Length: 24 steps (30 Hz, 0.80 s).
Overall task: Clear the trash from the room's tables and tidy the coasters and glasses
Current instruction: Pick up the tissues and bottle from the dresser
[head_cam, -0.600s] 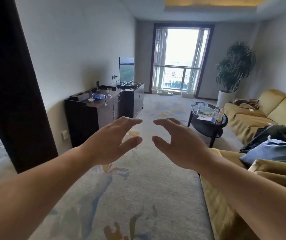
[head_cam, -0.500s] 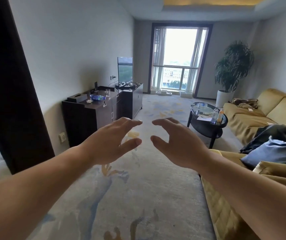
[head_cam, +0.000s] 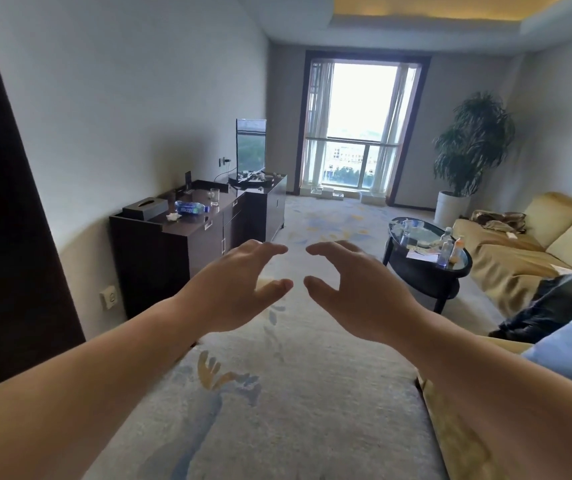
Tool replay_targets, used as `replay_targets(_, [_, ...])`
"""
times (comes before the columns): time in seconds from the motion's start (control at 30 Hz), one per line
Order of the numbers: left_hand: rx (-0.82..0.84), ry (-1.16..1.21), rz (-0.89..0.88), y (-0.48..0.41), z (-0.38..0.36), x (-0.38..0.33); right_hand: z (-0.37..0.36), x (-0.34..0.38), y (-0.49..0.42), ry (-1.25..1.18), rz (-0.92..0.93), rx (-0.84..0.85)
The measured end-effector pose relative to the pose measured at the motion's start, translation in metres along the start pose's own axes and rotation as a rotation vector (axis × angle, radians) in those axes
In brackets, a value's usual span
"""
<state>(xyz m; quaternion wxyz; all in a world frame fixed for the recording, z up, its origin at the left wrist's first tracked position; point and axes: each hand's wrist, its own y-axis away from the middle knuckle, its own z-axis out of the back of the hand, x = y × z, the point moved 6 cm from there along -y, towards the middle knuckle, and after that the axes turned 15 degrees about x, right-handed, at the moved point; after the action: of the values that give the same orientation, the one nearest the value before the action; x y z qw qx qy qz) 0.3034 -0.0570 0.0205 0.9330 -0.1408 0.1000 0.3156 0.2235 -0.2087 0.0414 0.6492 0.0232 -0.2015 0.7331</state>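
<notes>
We have stepped a little further into the room – the dark sideboard [head_cam: 187, 244] on our left and the round glass coffee table [head_cam: 426, 268] on our right both sit larger and nearer than they did half a second ago, though each is still well out of reach. Our left hand [head_cam: 232, 289] and right hand [head_cam: 360, 292] hang in the same pose as before, held out over the carpet [head_cam: 277, 393] with the fingers [head_cam: 274, 249] curled but spread wide, thumbs apart from fingertips, holding nothing.

The task's things have not been touched. On the sideboard's tabletop a plastic water bottle [head_cam: 191, 207] lies on its side, a crumpled white scrap [head_cam: 173, 217] just beside it, a drinking glass [head_cam: 214, 197] upright a little beyond, and a dark tissue box [head_cam: 145, 206] near the front corner. On the coffee table stand a few small bottles [head_cam: 446, 245] near the sofa-side rim, with papers [head_cam: 419, 254] spread beside them; whether coasters lie there we cannot tell at this range.

So we judge the change to be approach only – no trash is collected yet, and we are still choosing which surface to reach first
</notes>
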Motion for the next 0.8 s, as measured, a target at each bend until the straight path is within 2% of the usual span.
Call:
replay_targets(0.53, [-0.09,0.024,0.23,-0.227,-0.028,0.143,-0.049,-0.167,-0.261,-0.133,0.076,0.051])
replay_targets(0.8, [-0.08,0.001,0.331,-0.307,-0.039,0.246,-0.093,-0.2,-0.398,-0.166,0.129,0.139])
